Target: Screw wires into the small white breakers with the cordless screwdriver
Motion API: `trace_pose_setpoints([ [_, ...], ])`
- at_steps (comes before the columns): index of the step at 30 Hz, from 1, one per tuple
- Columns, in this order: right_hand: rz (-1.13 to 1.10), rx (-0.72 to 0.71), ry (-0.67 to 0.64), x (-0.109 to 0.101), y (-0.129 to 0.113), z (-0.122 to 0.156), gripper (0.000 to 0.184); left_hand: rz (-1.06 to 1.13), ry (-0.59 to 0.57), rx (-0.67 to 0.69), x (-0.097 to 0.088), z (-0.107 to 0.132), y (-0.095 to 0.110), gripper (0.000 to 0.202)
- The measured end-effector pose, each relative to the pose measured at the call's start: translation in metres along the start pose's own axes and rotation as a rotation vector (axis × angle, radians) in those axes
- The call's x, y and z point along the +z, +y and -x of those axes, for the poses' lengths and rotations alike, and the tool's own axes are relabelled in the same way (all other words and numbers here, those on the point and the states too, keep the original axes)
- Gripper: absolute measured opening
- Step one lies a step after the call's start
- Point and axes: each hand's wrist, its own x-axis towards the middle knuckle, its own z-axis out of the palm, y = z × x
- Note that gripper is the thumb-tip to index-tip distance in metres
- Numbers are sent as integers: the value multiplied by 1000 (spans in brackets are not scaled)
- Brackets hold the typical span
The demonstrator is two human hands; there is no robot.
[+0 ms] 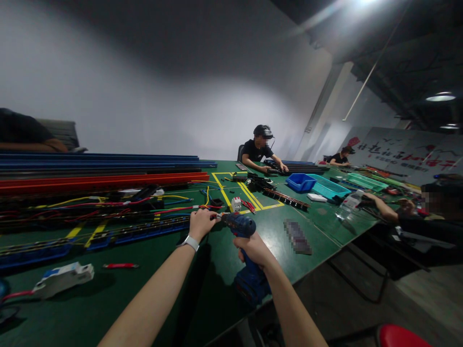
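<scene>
My right hand (255,249) is wrapped around the handle of a blue cordless drill (249,274), its chuck pointing left. My left hand (202,224), with a pale watch band at the wrist, is closed at the drill's tip, beside the end of a long blue rail (155,230) fitted with metal parts. What the left fingers pinch is too small to make out. Just beyond the chuck stands a small white circuit breaker (236,204) next to short red wires (249,206).
Orange rails (108,180) and coloured wires lie at left. Nearer are another breaker (65,279) and a red wire piece (120,265). A phone (297,236), blue bin (301,182), turquoise tray (329,187) and plastic bottle (350,205) sit at right. Co-workers sit around the table.
</scene>
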Motion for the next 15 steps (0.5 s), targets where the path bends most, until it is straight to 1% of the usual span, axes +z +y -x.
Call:
trace_pose_setpoints([
  [5,-8,-14,-6,0,0,0,26,6,-5,5,1,0,-1,41],
  [10,2,-20,5,0,2,-1,21,2,8,5,1,0,-1,40],
  [15,5,-35,-12,0,1,-1,27,3,-9,-5,2,0,0,40],
])
